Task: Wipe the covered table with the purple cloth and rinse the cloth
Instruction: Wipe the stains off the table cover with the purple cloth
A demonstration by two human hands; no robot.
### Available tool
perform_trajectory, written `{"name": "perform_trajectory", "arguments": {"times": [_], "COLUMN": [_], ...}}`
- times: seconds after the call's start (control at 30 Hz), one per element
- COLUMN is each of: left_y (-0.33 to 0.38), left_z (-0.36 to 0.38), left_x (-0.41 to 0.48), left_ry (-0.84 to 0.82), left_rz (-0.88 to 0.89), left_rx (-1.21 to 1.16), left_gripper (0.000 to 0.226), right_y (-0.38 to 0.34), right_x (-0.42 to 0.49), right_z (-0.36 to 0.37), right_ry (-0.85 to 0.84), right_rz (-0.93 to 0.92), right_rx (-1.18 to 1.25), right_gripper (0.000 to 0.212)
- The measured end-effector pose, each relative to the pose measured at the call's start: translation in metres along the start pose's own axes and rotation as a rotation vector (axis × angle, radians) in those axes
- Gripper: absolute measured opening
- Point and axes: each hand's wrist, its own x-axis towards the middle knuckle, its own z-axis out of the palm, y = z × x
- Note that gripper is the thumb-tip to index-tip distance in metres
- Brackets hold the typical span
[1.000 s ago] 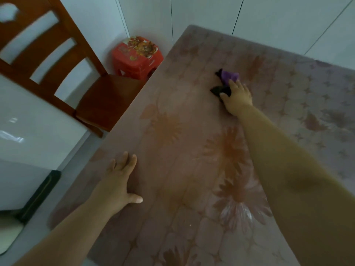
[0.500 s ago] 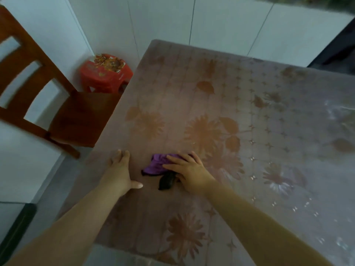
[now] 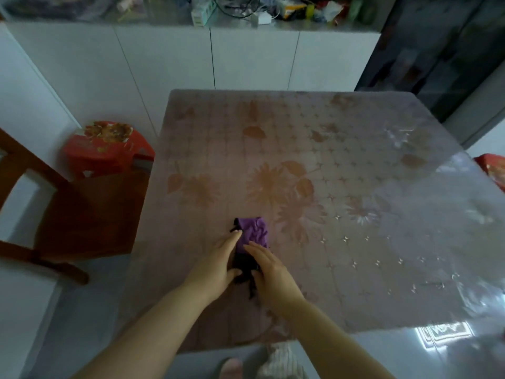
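The purple cloth lies on the covered table, near its front left part, with a dark frayed end toward me. My left hand presses against the cloth's left side, fingers stretched along it. My right hand rests on the cloth's right side and its dark end. Both hands hold the cloth between them on the flower-patterned plastic cover. The table's right part shines with reflected light.
A wooden chair stands at the table's left edge, with a red stool behind it. White cabinets topped with clutter line the far wall. Another red object sits at the right edge. A foot shows below the table.
My left hand left the table edge and joined the right one on the cloth. The cloth now lies lengthwise between both hands. The view has pulled back, showing the whole table.
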Motion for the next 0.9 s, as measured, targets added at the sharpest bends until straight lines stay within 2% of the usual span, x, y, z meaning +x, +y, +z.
{"name": "perform_trajectory", "arguments": {"times": [0.1,0.17,0.3,0.4,0.5,0.6,0.73,0.9], "left_y": [0.005,0.01,0.02,0.023,0.027,0.032,0.051,0.081], "left_z": [0.004,0.008,0.012,0.011,0.012,0.012,0.01,0.006], "left_x": [0.01,0.021,0.042,0.053,0.058,0.059,0.06,0.061], "left_ry": [-0.05,-0.098,-0.209,-0.131,-0.015,0.04,0.074,0.114], "left_rz": [0.098,0.133,0.11,0.091,0.073,0.075,0.168,0.341], "left_rx": [0.04,0.162,0.396,0.423,0.412,0.382,0.243,0.188], "left_gripper": [0.071,0.073,0.082,0.073,0.051,0.035,0.023,0.023], "right_y": [-0.006,-0.005,0.009,0.014,0.015,0.013,0.006,0.019], "right_x": [-0.017,-0.031,-0.054,-0.064,-0.068,-0.063,-0.05,-0.025], "right_z": [0.005,0.003,-0.001,-0.012,-0.024,-0.03,-0.05,-0.064], "right_ry": [0.103,0.115,0.102,0.071,0.053,0.042,0.084,0.153], "right_rz": [0.059,0.131,0.241,0.312,0.379,0.424,0.382,0.363], "right_rx": [-0.069,-0.094,-0.149,-0.176,-0.167,-0.119,-0.026,0.157], "right_gripper": [0.054,0.053,0.072,0.067,0.064,0.053,0.061,0.075]}}
